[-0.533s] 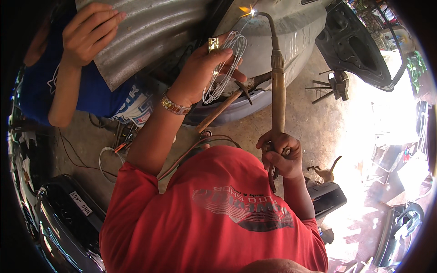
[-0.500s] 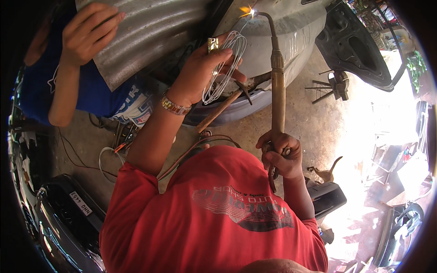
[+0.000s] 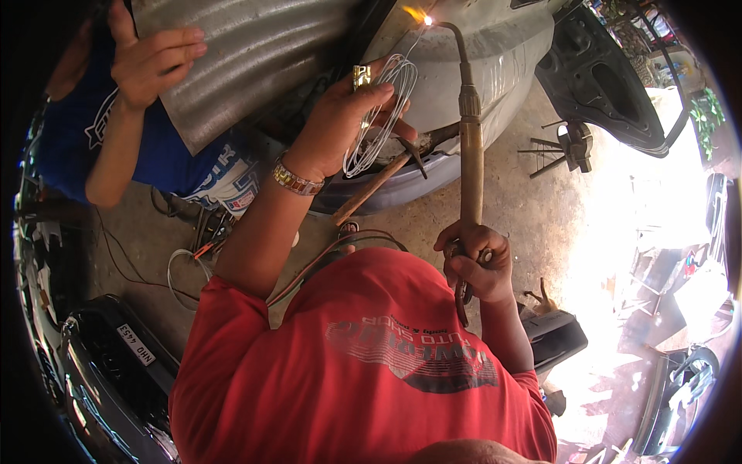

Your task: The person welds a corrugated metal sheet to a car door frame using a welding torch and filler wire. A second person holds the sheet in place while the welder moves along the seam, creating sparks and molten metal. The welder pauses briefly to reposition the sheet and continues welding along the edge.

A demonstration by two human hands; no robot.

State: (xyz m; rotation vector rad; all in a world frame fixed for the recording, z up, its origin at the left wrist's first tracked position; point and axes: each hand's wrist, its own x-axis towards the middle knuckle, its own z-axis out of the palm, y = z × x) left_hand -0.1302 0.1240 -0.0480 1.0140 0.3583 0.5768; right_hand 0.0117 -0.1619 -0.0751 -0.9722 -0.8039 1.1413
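Note:
My left hand (image 3: 340,116), wearing a large gold ring and a wristwatch, is closed around a loose coil of thin silvery wire (image 3: 400,89). One end of the wire runs up to the glowing tip of a gas welding torch (image 3: 472,170). Lower down, my right hand (image 3: 485,263) grips the torch's brass handle by its valves. An orange flame (image 3: 415,14) and a bright spot show at the torch tip, against the worn grey car body (image 3: 506,50). Beneath my left hand, a hammer (image 3: 372,189) with a wooden handle leans by the bumper.
At upper left, a person in blue has a hand (image 3: 158,66) by a corrugated metal sheet (image 3: 232,62). Hoses (image 3: 340,243) cross the floor. A dark car panel (image 3: 603,77) stands upper right, near a metal stand (image 3: 572,147). A black bumper (image 3: 116,348) lies lower left.
The other person's hand has shifted down against the metal sheet's edge. A small tan animal at right has moved lower behind a dark box. My hands have barely moved.

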